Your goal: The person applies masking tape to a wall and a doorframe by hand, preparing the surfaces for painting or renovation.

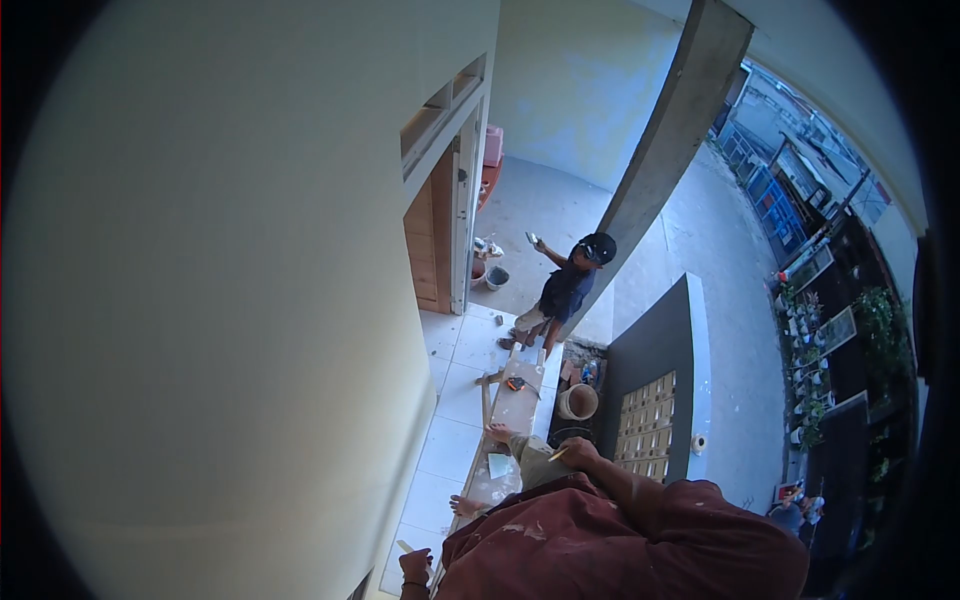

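My left hand (415, 566), low at the left beside the wall, is closed round a thin pale strip-like tool (405, 547). Its exact kind is too small to make out. My right hand (578, 453) is in front of my body near my thigh, its fingers wrapped round a thin yellowish stick-like tool (557, 455). The rest of that tool is hidden by the hand. Beneath me, my bare feet rest on a narrow wooden bench (515, 405). A pale greenish sheet or flat piece (499, 466) lies on the bench near my feet.
A smooth cream wall (250, 300) rises close on my left. On the bench's far end lies a small orange-and-black object (515, 384). Another person (565, 290) in a dark cap stands beyond it. Buckets (578, 402) and a low grey wall (650, 350) are at right.
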`<state>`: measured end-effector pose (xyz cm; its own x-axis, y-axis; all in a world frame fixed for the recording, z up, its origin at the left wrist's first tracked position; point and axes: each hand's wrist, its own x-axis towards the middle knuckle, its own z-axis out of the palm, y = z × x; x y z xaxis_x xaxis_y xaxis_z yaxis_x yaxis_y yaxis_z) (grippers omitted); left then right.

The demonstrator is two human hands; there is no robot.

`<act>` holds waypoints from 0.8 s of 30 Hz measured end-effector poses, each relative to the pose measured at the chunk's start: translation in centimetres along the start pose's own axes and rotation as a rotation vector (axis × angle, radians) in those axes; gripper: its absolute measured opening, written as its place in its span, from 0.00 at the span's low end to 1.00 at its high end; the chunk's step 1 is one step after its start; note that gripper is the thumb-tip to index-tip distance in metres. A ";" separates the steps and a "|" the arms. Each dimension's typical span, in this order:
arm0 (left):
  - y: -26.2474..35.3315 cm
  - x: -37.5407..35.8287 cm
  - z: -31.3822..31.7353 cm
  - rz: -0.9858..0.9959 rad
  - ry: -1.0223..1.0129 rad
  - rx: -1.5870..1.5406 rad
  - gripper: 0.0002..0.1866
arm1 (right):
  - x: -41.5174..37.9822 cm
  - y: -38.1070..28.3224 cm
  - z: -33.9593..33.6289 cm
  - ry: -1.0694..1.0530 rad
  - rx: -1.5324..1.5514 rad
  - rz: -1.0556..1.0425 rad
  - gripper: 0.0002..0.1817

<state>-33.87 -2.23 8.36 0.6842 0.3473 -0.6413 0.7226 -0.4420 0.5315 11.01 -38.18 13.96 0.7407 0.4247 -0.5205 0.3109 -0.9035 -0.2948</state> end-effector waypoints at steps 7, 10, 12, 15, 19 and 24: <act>1.1 -3.0 -0.6 0.177 0.115 0.102 0.13 | -1.2 -1.0 -1.4 0.010 0.036 -0.039 0.20; -0.9 -1.0 2.3 -0.174 0.170 -0.612 0.09 | -1.5 -1.8 -2.1 -0.007 0.045 -0.008 0.20; -1.1 -0.8 2.6 -0.335 0.169 -0.855 0.07 | -2.4 -2.8 -3.4 -0.041 0.072 0.056 0.20; -0.1 -2.6 1.1 -0.087 0.200 -0.562 0.07 | -2.6 -2.6 -3.2 0.001 0.070 0.020 0.20; 0.1 -2.6 0.3 0.008 0.133 -0.275 0.09 | -1.3 -0.9 -0.9 0.028 0.078 -0.005 0.20; 0.6 -3.1 -0.3 0.160 0.127 0.123 0.11 | -1.5 -1.6 -1.7 0.001 0.083 0.006 0.20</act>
<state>-35.50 -3.34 10.78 0.8015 0.3629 -0.4752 0.5918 -0.5947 0.5441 10.39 -37.44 16.56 0.7430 0.4191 -0.5218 0.2557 -0.8983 -0.3574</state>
